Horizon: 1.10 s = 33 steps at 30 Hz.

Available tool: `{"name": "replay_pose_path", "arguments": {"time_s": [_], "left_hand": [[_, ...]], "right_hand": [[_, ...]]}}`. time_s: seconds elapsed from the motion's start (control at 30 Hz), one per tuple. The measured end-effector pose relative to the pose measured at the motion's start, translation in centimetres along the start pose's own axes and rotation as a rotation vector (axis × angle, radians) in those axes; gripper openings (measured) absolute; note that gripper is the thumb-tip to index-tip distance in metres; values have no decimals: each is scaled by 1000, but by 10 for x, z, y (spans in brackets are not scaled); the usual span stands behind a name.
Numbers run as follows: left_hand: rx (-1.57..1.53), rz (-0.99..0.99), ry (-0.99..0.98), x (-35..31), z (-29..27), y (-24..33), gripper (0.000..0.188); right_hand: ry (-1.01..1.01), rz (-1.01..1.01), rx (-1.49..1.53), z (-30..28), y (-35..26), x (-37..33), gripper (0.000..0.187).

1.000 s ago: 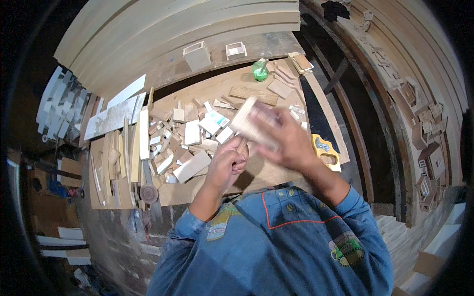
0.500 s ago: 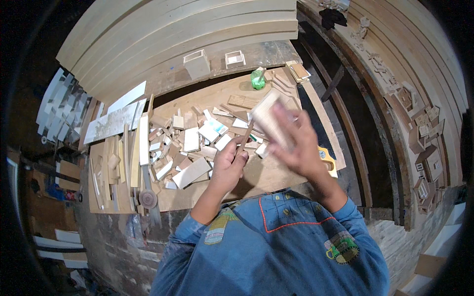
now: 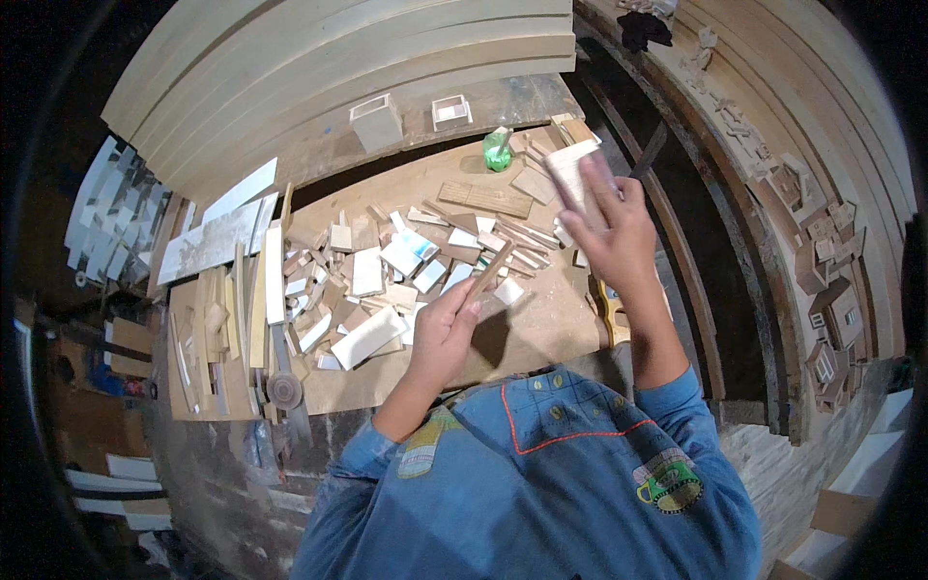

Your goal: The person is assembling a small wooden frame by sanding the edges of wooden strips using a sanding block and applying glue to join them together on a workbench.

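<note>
My left hand (image 3: 441, 333) is closed round the lower end of a thin wooden strip (image 3: 497, 265), which slants up to the right over the worktable. Off to the right, my right hand (image 3: 619, 237) grips a pale wooden block (image 3: 572, 174) above the table's far right part. The block is a little blurred, and the fingers lie along its right side. Strip and block are apart. Below and left of them lies a heap of wood offcuts (image 3: 370, 273), some white, some brown. A flat grooved wooden piece (image 3: 483, 199) rests behind the heap.
A green container (image 3: 497, 152) stands at the table's back. Two small wooden boxes (image 3: 376, 123) sit on the bench behind. A yellow tool (image 3: 611, 314) lies at the right edge. Long strips (image 3: 258, 295) line the left side. Small wooden house models (image 3: 837, 317) stand far right.
My right hand has moved up and to the right with the block, away from the strip. My left hand keeps the strip, which now leans further right.
</note>
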<state>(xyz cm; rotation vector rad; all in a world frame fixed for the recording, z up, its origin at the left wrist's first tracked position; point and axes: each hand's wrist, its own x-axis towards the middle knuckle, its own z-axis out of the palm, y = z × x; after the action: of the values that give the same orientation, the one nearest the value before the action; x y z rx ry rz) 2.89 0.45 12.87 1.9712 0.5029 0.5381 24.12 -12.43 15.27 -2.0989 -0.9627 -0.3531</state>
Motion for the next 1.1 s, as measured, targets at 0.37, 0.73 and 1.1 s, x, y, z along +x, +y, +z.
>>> {"name": "replay_pose_path", "arguments": {"time_s": [0.37, 0.73, 1.1], "left_hand": [[5, 186, -156, 6, 8, -15, 37], [34, 406, -54, -7, 3, -29, 24], [0, 257, -183, 4, -15, -6, 25]], "right_hand": [[-573, -215, 870, 8, -44, -45, 71], [-605, -304, 786, -11, -49, -45, 70], [-417, -213, 486, 5, -17, -14, 68]]}}
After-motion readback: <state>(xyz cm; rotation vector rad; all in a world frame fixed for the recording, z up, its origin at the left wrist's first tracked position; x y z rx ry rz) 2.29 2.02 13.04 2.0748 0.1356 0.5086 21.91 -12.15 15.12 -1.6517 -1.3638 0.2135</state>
